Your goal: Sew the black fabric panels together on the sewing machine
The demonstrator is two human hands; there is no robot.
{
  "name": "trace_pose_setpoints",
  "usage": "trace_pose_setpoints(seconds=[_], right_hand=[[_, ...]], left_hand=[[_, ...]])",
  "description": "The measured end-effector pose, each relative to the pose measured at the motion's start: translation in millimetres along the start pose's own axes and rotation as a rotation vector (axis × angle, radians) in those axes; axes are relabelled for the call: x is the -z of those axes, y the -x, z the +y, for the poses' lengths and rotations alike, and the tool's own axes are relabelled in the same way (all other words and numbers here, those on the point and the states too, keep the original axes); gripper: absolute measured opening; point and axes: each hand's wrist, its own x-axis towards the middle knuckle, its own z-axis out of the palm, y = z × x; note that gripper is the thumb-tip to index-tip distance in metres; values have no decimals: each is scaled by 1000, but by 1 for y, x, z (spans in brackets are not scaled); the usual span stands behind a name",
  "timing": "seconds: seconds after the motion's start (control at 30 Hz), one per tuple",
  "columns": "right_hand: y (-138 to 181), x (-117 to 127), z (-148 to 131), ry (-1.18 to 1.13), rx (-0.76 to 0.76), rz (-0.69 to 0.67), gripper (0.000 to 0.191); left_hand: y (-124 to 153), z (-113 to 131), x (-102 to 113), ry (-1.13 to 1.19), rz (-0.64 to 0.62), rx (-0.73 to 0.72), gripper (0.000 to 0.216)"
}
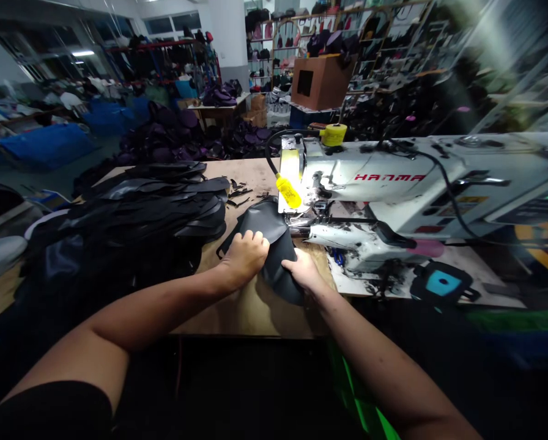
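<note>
A black leather piece (274,235) lies on the wooden table (246,311) in front of the sewing machine (393,183). My left hand (245,256) is closed on the piece's left part, knuckles up. At the piece's right edge, my right hand (304,269) grips it with fingers curled under. The far end of the piece reaches toward the machine's needle area (301,223), beside a yellow-tipped lamp (288,190).
A large heap of black cut pieces (155,208) covers the table's left half. Small black scraps (240,192) lie behind the piece. A yellow spool (333,134) stands on the machine. Shelves and piles of purple goods fill the background.
</note>
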Motion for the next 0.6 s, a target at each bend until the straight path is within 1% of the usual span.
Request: trace_pose_setpoints(seconds=[0.07, 0.13, 0.2, 0.27, 0.33, 0.37, 0.5, 0.6], right_hand=[[0, -1, 5, -5, -6, -8, 21], [0, -2, 7, 4, 9, -13, 20], [2, -2, 6, 8, 48, -23, 22], [4, -1, 1, -12, 84, -39, 22], [3, 1, -5, -36, 131, -64, 24], [1, 3, -8, -44, 158, -73, 25], [-16, 10, -19, -44, 254, -85, 25], [-34, 10, -24, 33, 245, -64, 18]], left_hand=[[7, 3, 16, 12, -89, 9, 24], [8, 6, 26, 31, -183, -7, 28], [3, 11, 31, 62, -265, -81, 29], [-5, 16, 30, 86, -301, -176, 28], [-14, 20, 28, 100, -280, -235, 26], [-19, 22, 26, 107, -258, -242, 25], [-33, 29, 19, 145, -166, -186, 27], [-44, 35, 11, 211, -99, -139, 24]])
